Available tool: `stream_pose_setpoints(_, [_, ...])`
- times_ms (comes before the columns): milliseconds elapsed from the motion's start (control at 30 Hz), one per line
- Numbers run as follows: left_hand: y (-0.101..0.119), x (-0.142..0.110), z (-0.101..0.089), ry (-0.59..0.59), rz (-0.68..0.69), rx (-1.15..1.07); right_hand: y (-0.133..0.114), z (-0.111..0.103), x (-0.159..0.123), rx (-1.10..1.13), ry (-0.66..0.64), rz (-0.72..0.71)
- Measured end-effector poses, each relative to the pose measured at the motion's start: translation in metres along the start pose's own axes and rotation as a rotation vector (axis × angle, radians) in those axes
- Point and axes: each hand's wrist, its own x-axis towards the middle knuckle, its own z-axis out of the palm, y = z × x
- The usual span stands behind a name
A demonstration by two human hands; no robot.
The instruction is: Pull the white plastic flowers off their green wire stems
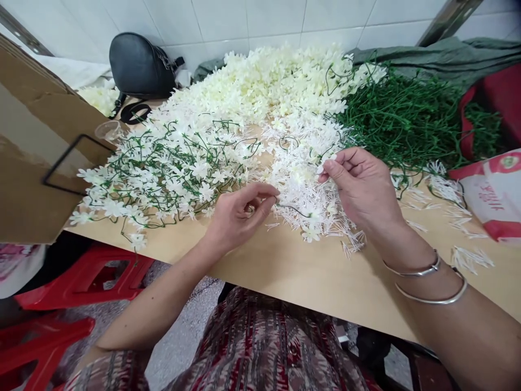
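Observation:
My left hand (246, 214) is closed in a pinch on the end of a thin green artificial flower stem (293, 208). That stem runs right to a white blossom (311, 231) hanging over the table's near side. Higher and to the right, my right hand (360, 182) pinches a small white artificial flower (326, 164) between thumb and fingertips; the fingers partly cover it. Beneath both hands lies a heap of thin white stamen pieces (293, 190). Left of them spreads a pile of white flowers on green stems (179, 163). Loose cream blossoms (260, 81) are heaped behind.
Bare green stems (407, 114) are piled at the back right, beside a red bag (494, 103) and a red-and-white packet (494, 195). A cardboard box (44, 136) stands at the left, near a black bag (140, 65). Red stools (81, 277) are below the table (260, 266).

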Motion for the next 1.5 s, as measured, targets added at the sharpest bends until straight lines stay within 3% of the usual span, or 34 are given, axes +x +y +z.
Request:
stream_pose_setpoints(200, [0.008,0.019,0.018,-0.038,-0.198,-0.617,-0.019,0.004,-0.002,0.149,-0.069,0.186])
stream_pose_setpoints(333, [0.003,0.022,0.029,-0.041,-0.316,-0.835,-0.036,0.007,-0.005,0.221,-0.161,0.358])
stream_pose_setpoints(600, [-0.005,0.016,0.034,0.007,-0.351,-0.773,-0.041,0.007,-0.010,0.207,-0.305,0.486])
stream_pose_setpoints(800, [-0.004,0.013,0.037,-0.006,-0.300,-0.751,-0.046,0.009,-0.012,0.193,-0.298,0.510])
stream_pose_setpoints(1000, [-0.003,0.011,0.039,-0.028,-0.268,-0.715,-0.049,0.009,-0.012,0.102,-0.399,0.529])
stream_pose_setpoints(1500, [-0.010,0.008,0.049,-0.032,-0.303,-0.733,-0.043,0.012,-0.014,0.095,-0.443,0.579])
